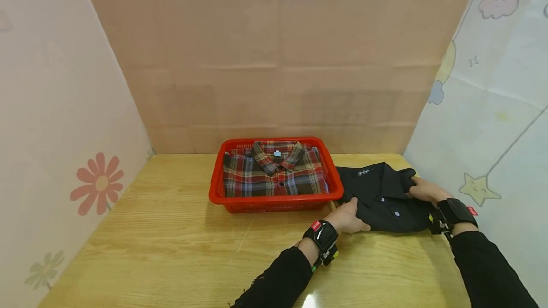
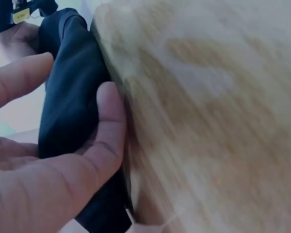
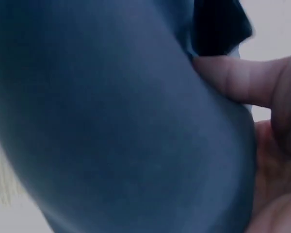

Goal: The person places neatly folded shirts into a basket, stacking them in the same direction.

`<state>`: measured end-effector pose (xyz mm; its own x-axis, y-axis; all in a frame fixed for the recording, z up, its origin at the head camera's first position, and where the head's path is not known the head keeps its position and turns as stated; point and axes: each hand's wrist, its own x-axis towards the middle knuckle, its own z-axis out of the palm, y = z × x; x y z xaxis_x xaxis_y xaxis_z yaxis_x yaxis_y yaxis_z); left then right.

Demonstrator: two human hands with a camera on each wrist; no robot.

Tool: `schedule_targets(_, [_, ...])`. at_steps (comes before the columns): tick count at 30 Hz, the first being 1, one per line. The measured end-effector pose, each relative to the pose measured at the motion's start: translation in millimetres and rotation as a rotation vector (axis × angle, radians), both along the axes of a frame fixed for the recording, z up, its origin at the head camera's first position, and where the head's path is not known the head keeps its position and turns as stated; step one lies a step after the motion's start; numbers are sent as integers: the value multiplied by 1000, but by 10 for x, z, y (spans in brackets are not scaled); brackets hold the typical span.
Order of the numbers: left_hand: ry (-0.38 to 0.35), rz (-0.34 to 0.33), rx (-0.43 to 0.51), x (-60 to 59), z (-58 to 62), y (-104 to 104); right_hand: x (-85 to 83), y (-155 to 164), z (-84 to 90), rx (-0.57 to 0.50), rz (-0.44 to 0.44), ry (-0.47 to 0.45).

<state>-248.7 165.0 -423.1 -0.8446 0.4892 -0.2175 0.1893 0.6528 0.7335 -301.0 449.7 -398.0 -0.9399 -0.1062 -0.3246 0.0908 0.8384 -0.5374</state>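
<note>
A folded black collared shirt (image 1: 391, 206) with pale buttons and small white lettering is at the right of the table, beside the red basket (image 1: 276, 202). My left hand (image 1: 347, 216) holds its left near edge; in the left wrist view, the thumb and a finger stand on either side of the dark cloth (image 2: 70, 97). At the shirt's right side, my right hand (image 1: 425, 190) grips the fabric. The right wrist view has the thumb on top of the cloth (image 3: 121, 121), the other fingers partly hidden behind it. The basket's rim covers the shirt's left end.
Inside the basket lies a folded plaid shirt (image 1: 274, 175) with its collar facing up. Wooden table (image 1: 171, 232) surface extends to the left and front. A brown paper-like wall (image 1: 274, 61) stands behind, and a patterned white wall (image 1: 484, 122) rises close to my right hand.
</note>
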Motion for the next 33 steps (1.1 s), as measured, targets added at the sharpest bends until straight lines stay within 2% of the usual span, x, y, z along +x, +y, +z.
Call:
schedule_targets(3, [28,-32,17,-5,18,-7,14,-42,21,-35,-22,58])
schedule_targets(7, [54,-52,71,-2,53,29,81,-161,141,-20,-56,163])
schedule_targets(16, [49,-93,105,-33,84,93,335,-576,616,10,-46,307])
schedule_targets(23, [99,-177,192,-111,282,59,454,-767,823,9,-85,404])
schedule_targets(30, [147,-167,259,-163,418,-26,507,-884,902,-20,-145,507])
schedule_targets(33, [177,-127,301,-150,462,-73,509,-921,939,-53,-159,525])
